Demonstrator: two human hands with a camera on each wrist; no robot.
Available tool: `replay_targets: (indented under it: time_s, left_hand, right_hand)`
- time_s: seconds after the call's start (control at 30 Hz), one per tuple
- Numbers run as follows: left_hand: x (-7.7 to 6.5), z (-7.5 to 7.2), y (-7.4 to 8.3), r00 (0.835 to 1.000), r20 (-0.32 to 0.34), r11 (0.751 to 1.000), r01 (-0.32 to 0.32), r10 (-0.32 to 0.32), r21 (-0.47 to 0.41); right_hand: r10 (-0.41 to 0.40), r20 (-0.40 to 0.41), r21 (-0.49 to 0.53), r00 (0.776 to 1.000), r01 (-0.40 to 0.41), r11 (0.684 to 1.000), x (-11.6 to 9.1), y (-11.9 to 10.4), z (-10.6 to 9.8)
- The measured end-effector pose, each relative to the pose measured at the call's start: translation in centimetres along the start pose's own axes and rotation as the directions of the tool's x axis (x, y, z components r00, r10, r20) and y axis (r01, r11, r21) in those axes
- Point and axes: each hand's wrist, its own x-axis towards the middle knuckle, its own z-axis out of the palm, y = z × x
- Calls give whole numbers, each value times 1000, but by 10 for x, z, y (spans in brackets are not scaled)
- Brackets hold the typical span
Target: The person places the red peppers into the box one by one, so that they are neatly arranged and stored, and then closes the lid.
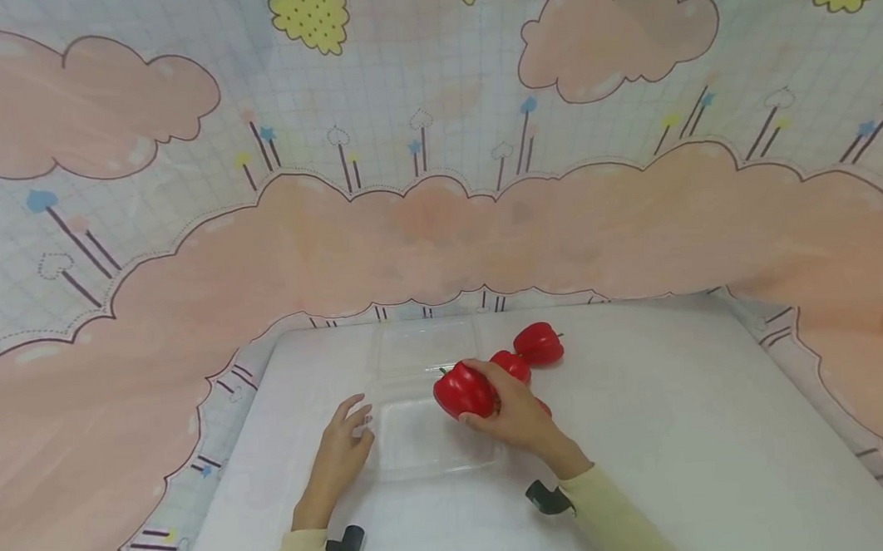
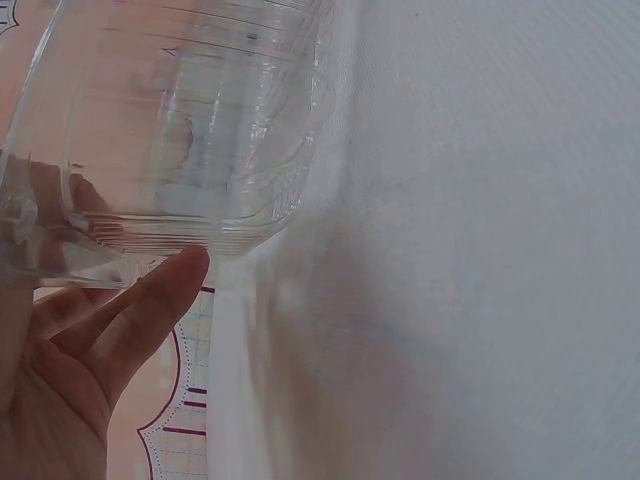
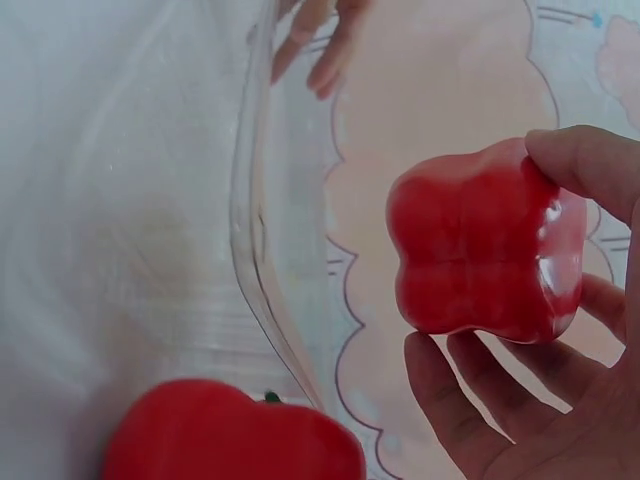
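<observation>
A red bell pepper [image 1: 462, 391] is gripped by my right hand [image 1: 520, 419], thumb on one side and fingers on the other; in the right wrist view the pepper [image 3: 470, 250] shows its lobed end. It is held above a clear plastic container [image 1: 436, 463] with its lid part [image 1: 424, 343] folded back behind. At the container's left side is my left hand [image 1: 343, 447], fingers loosely bent. In the left wrist view, a fingertip of that hand [image 2: 140, 330] meets the clear wall [image 2: 200, 180]; its thumb is hard to make out.
On the right of the container lie more red bell peppers: one at the back [image 1: 538, 344], one behind the right hand [image 1: 517, 366], and one mostly hidden by that hand [image 1: 544, 407]. A white cloth covers the table [image 1: 682, 429]. Behind hangs a cloud-patterned curtain [image 1: 447, 234].
</observation>
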Motion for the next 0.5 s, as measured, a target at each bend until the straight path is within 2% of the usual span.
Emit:
replay_targets:
  time_s: [0.27,0.5]
  left_hand:
    - [0,-1,0,1000,7,999,3,-3,-33]
    - [1,0,-1,1000,-1,1000,-5,5,-27]
  right_hand:
    - [3,56,39,998,-5,999,3,0,10]
    - [1,91,37,996,-5,999,7,-2,21]
